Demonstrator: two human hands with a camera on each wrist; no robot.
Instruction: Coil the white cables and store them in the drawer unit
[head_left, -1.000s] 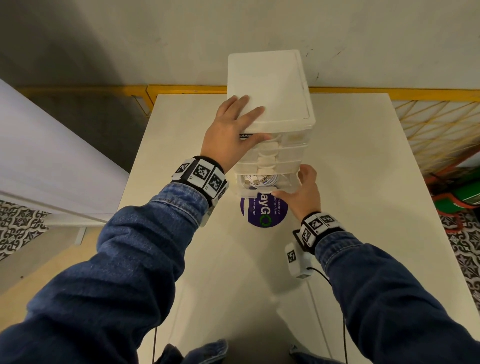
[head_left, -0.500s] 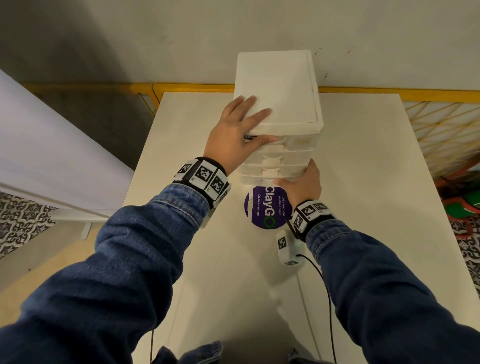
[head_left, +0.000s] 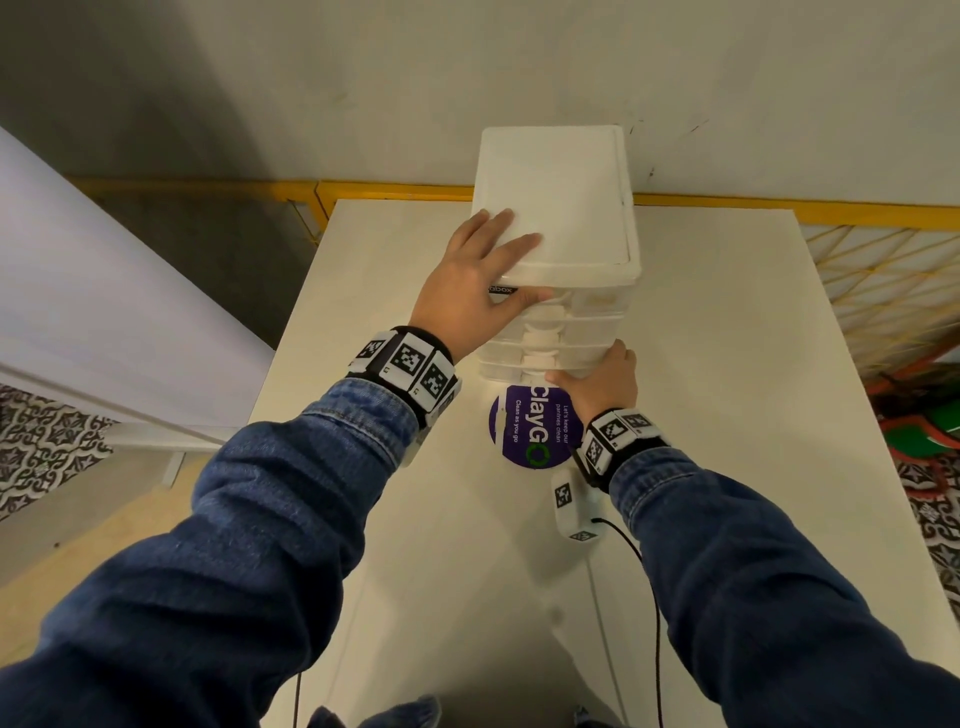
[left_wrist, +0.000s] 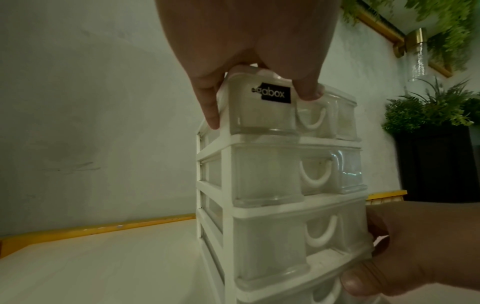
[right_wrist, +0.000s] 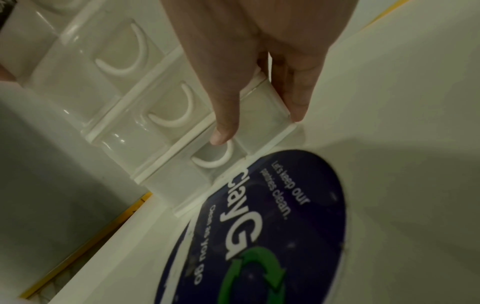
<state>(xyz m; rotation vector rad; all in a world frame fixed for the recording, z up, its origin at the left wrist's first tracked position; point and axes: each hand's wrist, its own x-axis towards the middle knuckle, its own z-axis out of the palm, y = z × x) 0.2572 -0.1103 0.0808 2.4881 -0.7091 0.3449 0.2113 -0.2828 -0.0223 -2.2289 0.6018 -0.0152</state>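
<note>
- Right hand (head_left: 597, 387): fingers (right_wrist: 226, 123) lie straight against the bottom drawer (right_wrist: 259, 115) front, thumb round its side; a second ago that drawer stood pulled out with white cables showing inside, now it sits flush.
- Left hand (head_left: 470, 283): fingers spread flat on the unit (head_left: 558, 208) top, thumb on its front, bracing as before.
- The unit stands at the counter (head_left: 727, 415) far edge, by the sticker (head_left: 535, 431).
- The cables are hidden inside; storing looks done.

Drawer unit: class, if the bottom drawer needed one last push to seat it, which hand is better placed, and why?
Probably the right hand: it lies against the bottom drawer of the drawer unit. The left hand rests on the top, bracing it.
</note>
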